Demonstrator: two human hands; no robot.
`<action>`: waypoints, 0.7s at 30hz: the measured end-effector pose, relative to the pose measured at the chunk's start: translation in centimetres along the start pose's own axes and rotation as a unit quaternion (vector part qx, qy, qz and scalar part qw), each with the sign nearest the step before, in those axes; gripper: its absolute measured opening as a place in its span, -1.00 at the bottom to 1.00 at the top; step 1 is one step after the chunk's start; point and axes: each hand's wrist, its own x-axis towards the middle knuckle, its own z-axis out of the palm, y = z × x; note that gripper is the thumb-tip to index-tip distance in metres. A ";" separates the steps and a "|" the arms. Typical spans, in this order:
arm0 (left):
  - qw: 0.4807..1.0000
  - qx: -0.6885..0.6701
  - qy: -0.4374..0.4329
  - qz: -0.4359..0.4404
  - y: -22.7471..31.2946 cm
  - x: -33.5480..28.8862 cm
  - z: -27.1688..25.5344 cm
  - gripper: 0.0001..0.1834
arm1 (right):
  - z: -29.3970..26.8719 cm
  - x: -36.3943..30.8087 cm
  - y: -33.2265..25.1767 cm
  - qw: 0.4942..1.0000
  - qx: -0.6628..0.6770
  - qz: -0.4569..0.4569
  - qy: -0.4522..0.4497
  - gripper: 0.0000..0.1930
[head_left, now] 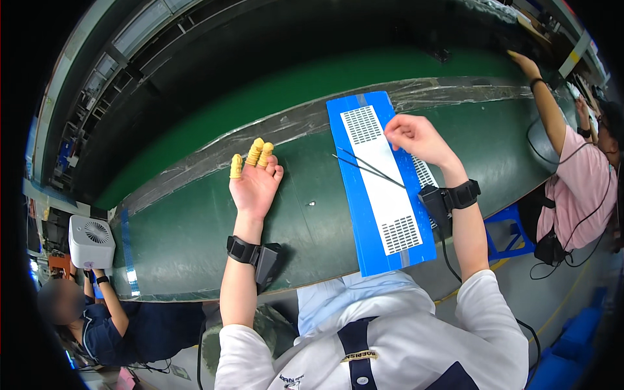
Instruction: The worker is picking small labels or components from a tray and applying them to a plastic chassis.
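My left hand (253,188) rests palm up over the green table, fingers loosely bent and apart, with ribbed yellow finger cots (255,152) on three of them. Nothing lies in its palm. Over the right edge of a blue board (356,227), my right hand (421,139) has its fingers curled in a pinch; whatever is between the tips is hidden or too small to see. A white sheet (385,198) with blocks of small black rectangles at both ends lies on the board. Thin dark tweezers (374,170) lie across its middle. Another such sheet (424,173) shows partly behind my right wrist.
Beyond the table (305,240) runs a dark green belt (292,78). A white fan box (91,237) stands at the left end, near one co-worker (107,325). Another person in pink (565,169) reaches over the belt at right. A blue stool (510,234) stands below.
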 end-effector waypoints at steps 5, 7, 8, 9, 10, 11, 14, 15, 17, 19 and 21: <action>1.000 0.004 -0.001 0.006 0.2 -0.1 0.3 -0.57 | 0.9 -0.1 0.1 0.983 -0.130 -0.062 -0.114 -0.86; 1.000 0.008 0.001 0.008 0.3 0.0 0.0 -0.57 | 1.2 0.1 0.2 0.976 -0.137 -0.050 -0.160 -0.79; 1.000 0.012 -0.002 0.007 0.2 0.2 -0.1 -0.57 | 1.3 0.1 0.5 0.976 -0.137 -0.047 -0.160 -0.79; 1.000 0.008 -0.003 0.006 0.1 0.3 -0.3 -0.57 | 1.4 0.2 0.9 0.967 -0.178 -0.043 -0.178 -0.79; 1.000 0.006 -0.002 0.005 0.0 0.5 -0.3 -0.57 | 1.5 0.2 1.1 0.955 -0.218 -0.039 -0.195 -0.78; 1.000 0.005 -0.002 0.004 0.1 0.3 -0.3 -0.57 | 2.0 0.2 1.0 0.943 -0.266 -0.037 -0.195 -0.79; 1.000 0.007 0.001 0.006 0.2 0.1 -0.2 -0.57 | 2.2 0.2 1.1 0.949 -0.255 -0.026 -0.183 -0.81; 1.000 0.010 -0.002 0.005 0.3 0.1 -0.2 -0.57 | 2.3 0.1 1.0 0.949 -0.256 -0.037 -0.178 -0.85; 1.000 0.009 -0.013 0.002 0.3 0.2 -0.2 -0.57 | 2.3 0.0 0.5 0.941 -0.285 -0.024 -0.179 -0.86; 1.000 0.011 -0.011 0.004 0.3 0.2 -0.3 -0.57 | 2.4 -0.1 0.2 0.932 -0.322 -0.012 -0.168 -0.89; 1.000 0.012 -0.014 0.004 0.3 0.3 -0.2 -0.57 | 2.3 -0.2 0.2 0.932 -0.318 -0.015 -0.172 -0.90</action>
